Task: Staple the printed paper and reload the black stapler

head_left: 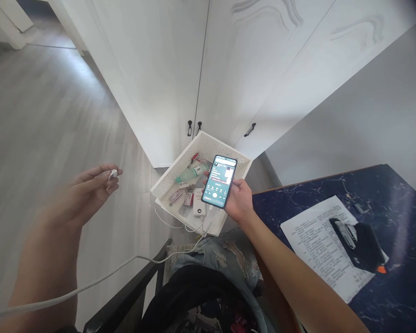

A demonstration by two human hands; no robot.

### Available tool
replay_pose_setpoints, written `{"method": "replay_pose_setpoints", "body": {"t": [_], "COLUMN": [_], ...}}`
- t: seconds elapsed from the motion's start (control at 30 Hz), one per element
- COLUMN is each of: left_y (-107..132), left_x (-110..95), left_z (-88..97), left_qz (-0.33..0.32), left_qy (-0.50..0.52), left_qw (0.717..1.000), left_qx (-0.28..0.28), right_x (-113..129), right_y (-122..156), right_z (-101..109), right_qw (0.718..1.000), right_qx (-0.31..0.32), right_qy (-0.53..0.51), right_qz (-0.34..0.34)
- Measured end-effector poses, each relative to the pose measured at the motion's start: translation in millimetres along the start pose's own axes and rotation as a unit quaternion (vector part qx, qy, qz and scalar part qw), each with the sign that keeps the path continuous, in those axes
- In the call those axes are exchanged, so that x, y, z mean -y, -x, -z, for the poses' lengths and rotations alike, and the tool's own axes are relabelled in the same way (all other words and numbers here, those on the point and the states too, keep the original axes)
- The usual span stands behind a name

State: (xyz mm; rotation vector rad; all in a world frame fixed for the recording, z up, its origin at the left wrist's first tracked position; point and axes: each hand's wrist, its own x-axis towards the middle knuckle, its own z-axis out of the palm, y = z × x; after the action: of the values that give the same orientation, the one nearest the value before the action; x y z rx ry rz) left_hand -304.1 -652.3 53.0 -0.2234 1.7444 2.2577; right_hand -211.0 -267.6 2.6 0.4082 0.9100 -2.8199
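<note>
Dark-edged smartphone (219, 181) with a bright teal screen (216, 186)

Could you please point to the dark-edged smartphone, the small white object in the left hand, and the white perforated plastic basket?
Dark-edged rectangular smartphone (219, 181), head view: middle of the lit screen.
Small white object (113, 174), head view: its visible middle.
White perforated plastic basket (171, 176), head view: inner side wall.

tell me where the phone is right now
In the head view, the phone is just right of centre, in the right hand, over the basket and left of the table.
</note>
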Motion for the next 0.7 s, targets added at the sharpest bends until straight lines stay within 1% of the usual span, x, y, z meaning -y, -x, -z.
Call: {"method": "replay_pose_setpoints", "body": {"t": [0.1,0.23,0.4,0.5,0.53,0.57,0.6,0.67,0.7], "left_y": [0,5,11,15,17,18,19,20,20], "left_x": [-2,-4,0,3,4,6,9,15,18], "left_z": [-1.8,-11.1,-21.0,-23.8,-24.5,-25.3,-26.5,-31.4,-35.6], "left_qz": [0.001,0.012,0.024,0.031,0.034,0.038,0.043,0.050,0.053], "left_qy": [0.007,0.016,0.021,0.021,0.019,0.017,0.014,0.013,0.015], "left_qw": [1.000,1.000,0.999,0.999,0.999,0.999,0.999,0.998,0.997], "left_qx": [0.002,0.008,0.018,0.013,0.012,0.015,0.020,0.034,0.046], "right_x": [0,-3,-11,-15,-17,-18,-20,-25,-28], "right_y": [-3,-12,-30,-45,-52,-60,-68,-86,-95], "right_z": [0,3,7,10,11,12,14,19,22], "right_qw": [1.000,1.000,1.000,1.000,0.999,0.996,0.987,0.956,0.939], "right_qx": [0.012,0.009,-0.004,-0.015,-0.033,-0.068,-0.116,-0.219,-0.260], "right_qy": [-0.009,-0.020,-0.023,0.003,0.025,0.059,0.098,0.169,0.193], "right_qz": [-0.002,-0.002,0.007,0.000,-0.009,-0.025,-0.047,-0.096,-0.119]}}
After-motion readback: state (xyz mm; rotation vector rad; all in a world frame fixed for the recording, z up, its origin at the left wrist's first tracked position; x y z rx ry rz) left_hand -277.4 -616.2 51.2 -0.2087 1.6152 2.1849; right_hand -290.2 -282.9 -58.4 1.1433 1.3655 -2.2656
